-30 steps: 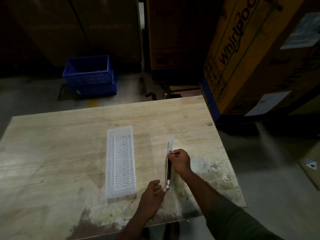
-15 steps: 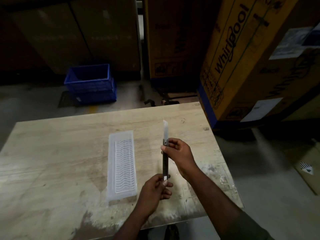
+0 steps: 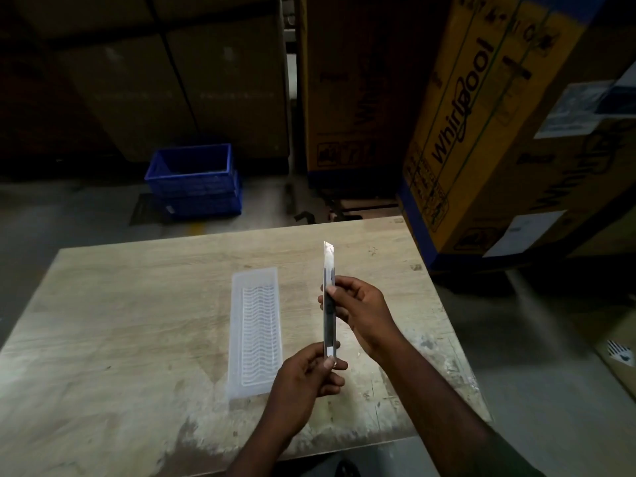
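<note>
Utility knife [image 3: 329,321], a slim snap-off cutter by the look of it, is held in the air just right of the translucent plastic tray [image 3: 256,339], roughly parallel to the tray's long sides. Its pale blade [image 3: 328,256] is run out, so the tip shows a little beyond the tray's far end. The left hand [image 3: 303,376] pinches the butt of the handle between thumb and curled fingers, about level with the tray's near end. The right hand [image 3: 361,304] pinches the body higher up, just behind the mouth where the blade comes out, with the thumb laid along the narrow edge. Whether that thumb sits on a slider or a lock I cannot tell. The knife looks light and stiff, easy to carry in two fingers, but so narrow and smooth-sided that it could roll or twist in a loose pinch. The exposed blade is the delicate part. It is thin and probably scored to snap, so it is likely to cut skin or break if pressed sideways or knocked on the table [image 3: 137,321]. The safe place to take hold is the flat flanks of the dark handle, with every fingertip kept behind the blade mouth and the pointed end turned away from the other hand. The tray lies flat on the table, apart from both hands and looking thin and flexible.
</note>
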Demonstrator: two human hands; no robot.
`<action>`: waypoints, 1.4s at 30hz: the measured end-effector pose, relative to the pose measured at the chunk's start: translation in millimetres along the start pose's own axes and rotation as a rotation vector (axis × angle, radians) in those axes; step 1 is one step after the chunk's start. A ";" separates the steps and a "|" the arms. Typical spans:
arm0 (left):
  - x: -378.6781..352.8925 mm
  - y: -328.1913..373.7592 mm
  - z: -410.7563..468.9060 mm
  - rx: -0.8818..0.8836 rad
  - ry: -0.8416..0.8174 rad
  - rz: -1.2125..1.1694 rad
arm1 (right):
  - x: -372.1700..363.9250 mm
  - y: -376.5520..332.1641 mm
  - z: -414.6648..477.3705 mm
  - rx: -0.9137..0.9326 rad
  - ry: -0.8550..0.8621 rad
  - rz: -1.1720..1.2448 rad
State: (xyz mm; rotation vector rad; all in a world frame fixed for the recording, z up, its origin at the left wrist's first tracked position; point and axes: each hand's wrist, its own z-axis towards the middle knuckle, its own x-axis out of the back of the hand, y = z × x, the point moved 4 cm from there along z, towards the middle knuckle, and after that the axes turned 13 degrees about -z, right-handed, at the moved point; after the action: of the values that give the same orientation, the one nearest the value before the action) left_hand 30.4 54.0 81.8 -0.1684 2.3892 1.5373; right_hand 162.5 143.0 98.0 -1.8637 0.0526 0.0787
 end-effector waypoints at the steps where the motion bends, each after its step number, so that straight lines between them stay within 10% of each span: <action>1: 1.0 2.6 -1.0 -0.008 0.003 -0.007 | -2.0 0.1 -1.8 0.004 -0.011 0.002; 33: 27.2 8.5 -16.9 0.000 0.002 0.094 | -27.0 23.5 -51.2 -0.123 -0.125 -0.028; 42: 103.1 -29.0 -12.1 0.118 0.306 0.187 | -32.1 52.9 -42.0 -0.246 -0.020 0.033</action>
State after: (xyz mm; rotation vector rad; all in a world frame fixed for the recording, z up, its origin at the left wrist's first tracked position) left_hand -62.4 37.0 29.6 -0.1685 2.7980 1.5375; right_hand 127.7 87.4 62.3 -2.1077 0.0621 0.1322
